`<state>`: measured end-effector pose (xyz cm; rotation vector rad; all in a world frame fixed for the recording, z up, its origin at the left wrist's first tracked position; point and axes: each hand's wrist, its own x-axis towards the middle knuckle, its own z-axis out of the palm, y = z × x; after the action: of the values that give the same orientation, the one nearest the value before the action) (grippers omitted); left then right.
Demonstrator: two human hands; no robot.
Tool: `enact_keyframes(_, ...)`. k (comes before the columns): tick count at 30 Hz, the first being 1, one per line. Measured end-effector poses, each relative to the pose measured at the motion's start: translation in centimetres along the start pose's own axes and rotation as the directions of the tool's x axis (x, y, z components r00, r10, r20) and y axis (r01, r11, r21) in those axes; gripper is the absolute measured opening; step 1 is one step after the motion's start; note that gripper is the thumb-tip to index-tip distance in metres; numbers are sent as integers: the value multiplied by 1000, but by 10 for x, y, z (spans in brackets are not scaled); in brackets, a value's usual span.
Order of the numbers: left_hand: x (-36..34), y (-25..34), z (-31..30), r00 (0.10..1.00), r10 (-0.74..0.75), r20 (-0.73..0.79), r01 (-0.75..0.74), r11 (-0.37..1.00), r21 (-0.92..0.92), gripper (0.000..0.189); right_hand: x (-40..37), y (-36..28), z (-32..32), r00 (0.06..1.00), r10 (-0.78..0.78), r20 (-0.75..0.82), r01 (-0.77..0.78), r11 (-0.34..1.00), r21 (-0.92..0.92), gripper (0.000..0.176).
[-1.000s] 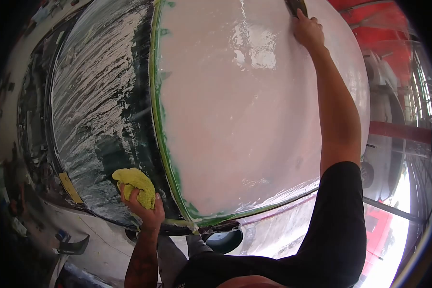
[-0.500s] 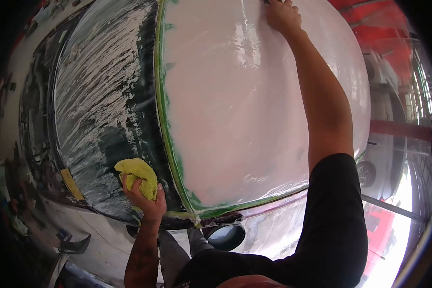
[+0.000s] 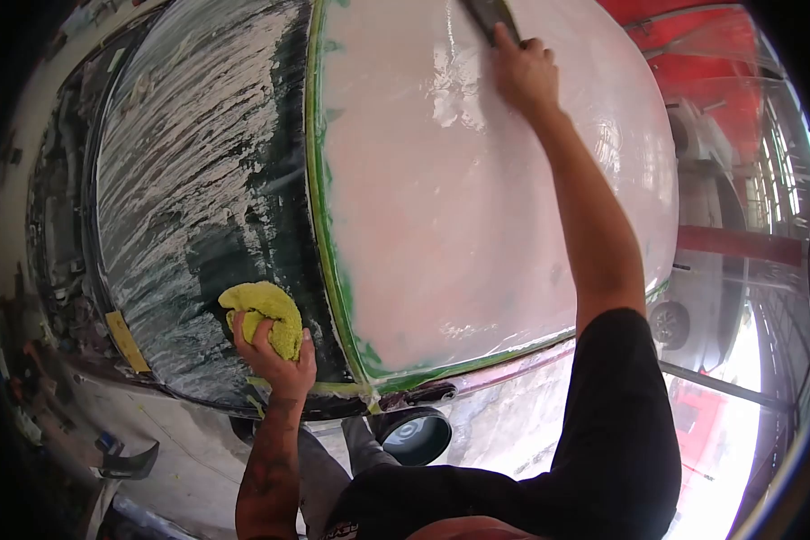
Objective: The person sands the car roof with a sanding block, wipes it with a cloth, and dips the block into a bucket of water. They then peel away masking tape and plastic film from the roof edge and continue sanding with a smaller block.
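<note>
My left hand [image 3: 283, 367] is closed around a bunched yellow-green cloth [image 3: 259, 301], which rests on the dark glass [image 3: 198, 193] of a car, streaked with whitish residue. At the far part of the pinkish-white roof panel [image 3: 441, 243], my right hand [image 3: 529, 79] grips a long, dark sanding block [image 3: 490, 14]. The block's far end runs out of the top of the view. Wet shine and smeared patches show on the panel beneath it. Green-yellow tape [image 3: 316, 171] runs along the edge between the glass and the panel.
A dark bucket [image 3: 417, 438] stands on the floor below the car's near edge, beside my legs. A yellow label [image 3: 127, 342] sits at the glass's lower left corner. To the right are a red beam [image 3: 738, 243] and a light-coloured vehicle [image 3: 697, 306].
My right hand has come nearer along the panel, bringing more of the sanding block into view. The left hand and cloth stay at nearly the same place on the glass. The view has shifted slightly.
</note>
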<state>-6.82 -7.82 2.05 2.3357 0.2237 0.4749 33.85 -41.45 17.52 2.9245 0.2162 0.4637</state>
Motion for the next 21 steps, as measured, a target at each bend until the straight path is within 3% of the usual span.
enact_keyframes(1,-1,1,0,1000,0,3,0,1000,14,60,-41,-25,-8,977,-186,-108,194,979,65,45)
enact_keyframes(3,-1,3,0,1000,6,2,-6,1000,9,60,-135,-79,-45,928,-340,-155,363,918,158,50)
enact_keyframes(5,2,0,2,1000,25,-3,-25,1000,13,60,-203,-102,-78,900,-436,-6,427,878,217,51)
enact_keyframes(7,-1,-2,3,1000,25,-19,-25,1000,6,60,-209,-87,-82,843,-534,-73,530,797,288,51)
enact_keyframes(9,2,-1,5,999,33,-18,-33,999,-11,59,-166,-51,-62,873,-476,-108,488,855,176,50)
enact_keyframes(11,2,0,5,999,33,-31,-33,999,-20,59,-93,-2,-45,996,-80,27,81,996,-24,46)
enact_keyframes(13,0,-1,5,1000,6,-27,-5,1000,5,58,-56,46,-13,974,224,-31,-226,972,-65,45)
enact_keyframes(15,3,1,5,1000,8,-29,-8,1000,15,57,-74,22,-18,973,226,-43,-229,969,-92,44)
enact_keyframes(18,3,3,5,998,46,-41,-45,999,23,57,-193,-67,-53,993,-27,-117,33,998,52,45)
enact_keyframes(19,2,1,7,998,40,-50,-38,999,38,58,-240,-101,-71,995,-66,-72,74,991,111,51)
enact_keyframes(21,4,-6,8,997,56,-53,-53,997,52,58,-319,-128,-93,951,-308,16,297,930,214,60)
